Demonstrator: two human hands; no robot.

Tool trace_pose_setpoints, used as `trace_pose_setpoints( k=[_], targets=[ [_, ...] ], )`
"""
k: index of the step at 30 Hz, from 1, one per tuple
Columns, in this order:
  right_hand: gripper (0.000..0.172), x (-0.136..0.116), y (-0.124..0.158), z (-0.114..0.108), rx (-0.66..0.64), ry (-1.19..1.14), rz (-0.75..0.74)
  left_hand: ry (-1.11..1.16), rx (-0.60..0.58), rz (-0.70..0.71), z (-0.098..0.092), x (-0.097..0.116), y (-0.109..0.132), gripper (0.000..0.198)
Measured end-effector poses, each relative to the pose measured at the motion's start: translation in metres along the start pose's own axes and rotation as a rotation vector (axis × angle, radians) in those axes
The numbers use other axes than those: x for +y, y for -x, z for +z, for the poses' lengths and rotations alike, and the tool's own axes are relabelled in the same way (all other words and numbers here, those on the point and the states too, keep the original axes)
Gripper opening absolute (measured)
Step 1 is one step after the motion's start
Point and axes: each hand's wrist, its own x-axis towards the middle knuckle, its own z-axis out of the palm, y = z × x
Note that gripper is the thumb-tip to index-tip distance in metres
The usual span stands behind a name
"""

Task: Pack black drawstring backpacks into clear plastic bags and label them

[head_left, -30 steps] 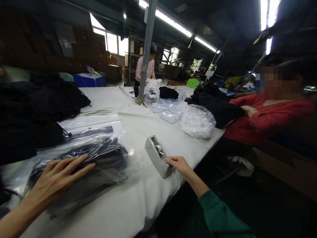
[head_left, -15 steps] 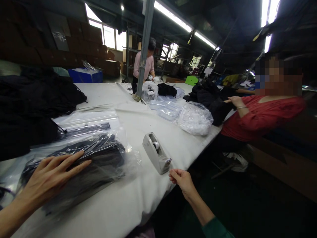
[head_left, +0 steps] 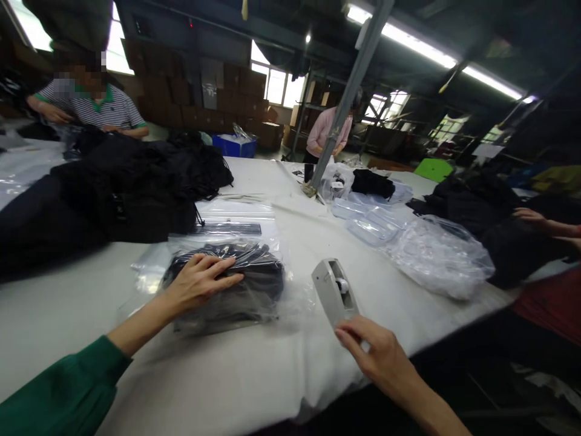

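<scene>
My left hand (head_left: 202, 281) lies flat, fingers stretched out, on a clear plastic bag (head_left: 254, 297) with a folded dark garment inside. My right hand (head_left: 374, 348) is closed in a pinch over the front end of a grey tape dispenser (head_left: 327, 290). That hand hides the dispenser's cutting edge, and whatever is between the fingertips cannot be made out. A small roll sits in the dispenser, which stands on the white-covered table (head_left: 254, 375) to the right of the bag. Behind the bag lie more flat clear bags (head_left: 236, 213).
Black drawstring garments (head_left: 136, 181) are heaped at the left. Clear packaging (head_left: 440, 257) and black cloth (head_left: 476, 200) lie at the right. A metal post (head_left: 338, 115) rises at the table's far side. Co-workers stand at the left, behind the post and at the right edge.
The view has swung left, bringing in a co-worker in a striped shirt. My right hand has come over the dispenser's front end from just beyond it. My left hand stays on the bag.
</scene>
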Motion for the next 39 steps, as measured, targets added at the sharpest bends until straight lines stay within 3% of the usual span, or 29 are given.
trace_pose_setpoints(
  k=[3,5,8,11,20,32,37,39],
  targets=[
    [0.022,-0.061,-0.068,-0.003,-0.246,0.068,-0.425,0.003,-0.006,0.001,0.000,0.000,0.001,0.056],
    [0.021,-0.086,-0.109,0.006,-0.365,0.131,-0.567,0.005,-0.024,0.004,0.000,0.000,0.001,0.055],
    [0.021,-0.102,-0.156,0.027,-0.493,0.421,-0.593,0.005,-0.035,0.004,0.000,-0.001,0.001,0.052],
    [0.023,-0.107,-0.182,0.048,-0.562,0.729,-0.545,0.014,-0.017,0.007,0.000,-0.003,0.001,0.050],
    [0.016,-0.120,-0.194,0.073,-0.599,0.915,-0.492,0.045,0.039,0.011,0.001,-0.006,-0.001,0.034],
    [0.023,-0.126,-0.194,0.072,-0.569,0.943,-0.429,0.050,0.067,0.018,0.001,-0.007,-0.003,0.029],
    [0.017,-0.118,-0.197,0.070,-0.554,0.920,-0.395,0.052,0.079,0.013,0.001,-0.006,-0.004,0.029],
    [0.027,-0.114,-0.204,0.067,-0.547,0.908,-0.371,0.056,0.073,0.016,0.000,-0.005,-0.004,0.028]
  ],
)
